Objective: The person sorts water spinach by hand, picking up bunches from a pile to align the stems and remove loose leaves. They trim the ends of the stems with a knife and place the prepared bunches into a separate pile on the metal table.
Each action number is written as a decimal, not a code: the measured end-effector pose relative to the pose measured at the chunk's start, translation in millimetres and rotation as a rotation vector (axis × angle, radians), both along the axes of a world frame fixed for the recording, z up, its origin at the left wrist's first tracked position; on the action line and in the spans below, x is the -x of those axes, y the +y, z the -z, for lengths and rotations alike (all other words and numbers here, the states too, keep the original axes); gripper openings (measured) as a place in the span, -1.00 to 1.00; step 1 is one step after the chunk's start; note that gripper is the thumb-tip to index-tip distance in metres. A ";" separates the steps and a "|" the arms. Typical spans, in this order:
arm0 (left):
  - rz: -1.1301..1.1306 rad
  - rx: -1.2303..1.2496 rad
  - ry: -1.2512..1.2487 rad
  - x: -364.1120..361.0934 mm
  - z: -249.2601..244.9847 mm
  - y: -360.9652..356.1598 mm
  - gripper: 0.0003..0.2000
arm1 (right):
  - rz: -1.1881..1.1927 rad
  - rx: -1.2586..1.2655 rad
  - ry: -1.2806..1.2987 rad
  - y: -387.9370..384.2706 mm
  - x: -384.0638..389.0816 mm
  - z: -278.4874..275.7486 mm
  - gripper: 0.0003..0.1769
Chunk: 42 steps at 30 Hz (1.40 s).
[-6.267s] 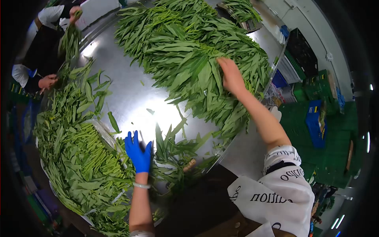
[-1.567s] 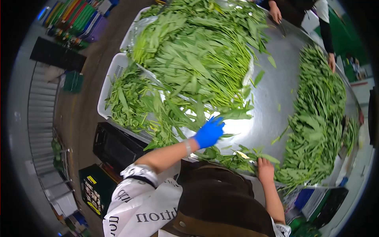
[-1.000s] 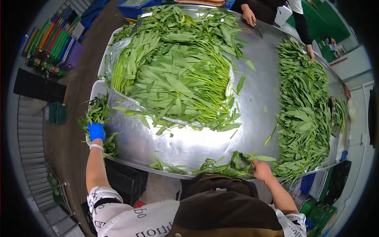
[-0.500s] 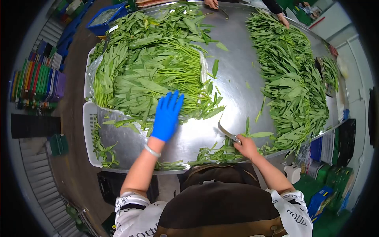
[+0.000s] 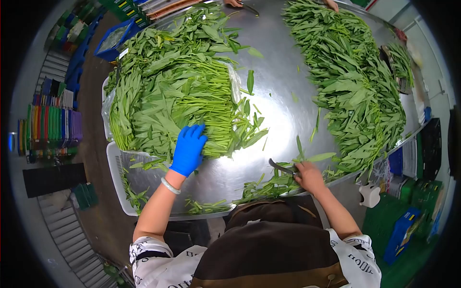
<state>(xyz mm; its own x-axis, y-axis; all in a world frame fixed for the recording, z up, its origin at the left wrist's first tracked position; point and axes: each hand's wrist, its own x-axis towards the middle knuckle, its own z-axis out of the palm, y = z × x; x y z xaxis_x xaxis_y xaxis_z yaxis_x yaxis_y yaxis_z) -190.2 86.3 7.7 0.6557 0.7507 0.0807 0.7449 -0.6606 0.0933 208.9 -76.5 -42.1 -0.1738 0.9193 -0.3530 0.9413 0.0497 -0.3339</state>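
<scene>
My left hand (image 5: 188,150), in a blue glove, rests its fingertips on the near edge of a pile of leafy green stalks (image 5: 163,103). Its fingers are slightly bent and apart, with nothing visibly gripped. The pile's cut stem ends face right, beside clear plastic (image 5: 234,81). My right hand (image 5: 309,176) is closed round the handle of a curved knife (image 5: 282,167). The blade points left, low over loose trimmings (image 5: 264,188) at the table's near edge.
A second long heap of greens (image 5: 353,91) covers the right side of the metal table (image 5: 269,110). White crates (image 5: 117,180) stand at the left edge, with a blue crate (image 5: 115,41) beyond. Across the table, another person's hand (image 5: 234,3) is near a dark-bladed knife (image 5: 250,9).
My left hand has come down and left over the pile, its fingers more bent. My right hand has shifted slightly right, turning the knife flatter. The whole view has shifted a little.
</scene>
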 end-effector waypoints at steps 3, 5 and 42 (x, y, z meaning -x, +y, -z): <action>0.025 0.037 0.029 6.8 11.7 1.7 -0.58 | -0.107 -0.177 0.138 21.3 21.0 -9.6 -0.58; 0.021 0.020 -0.023 8.9 8.5 4.5 -0.55 | -0.202 -0.217 0.261 42.8 39.7 -9.5 -0.57; 0.302 -0.138 0.139 41.2 -21.0 -22.2 -0.63 | 0.081 -0.079 0.977 261.7 220.1 -34.2 -0.64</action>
<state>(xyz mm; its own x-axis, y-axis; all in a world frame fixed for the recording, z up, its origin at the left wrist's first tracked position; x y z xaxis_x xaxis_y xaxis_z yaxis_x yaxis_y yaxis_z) -231.4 64.1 28.7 0.8579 0.5100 0.0625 0.5138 -0.8520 -0.1005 -11.2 185.2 -7.8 -0.2921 0.9560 -0.0250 0.2547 0.0525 -0.9656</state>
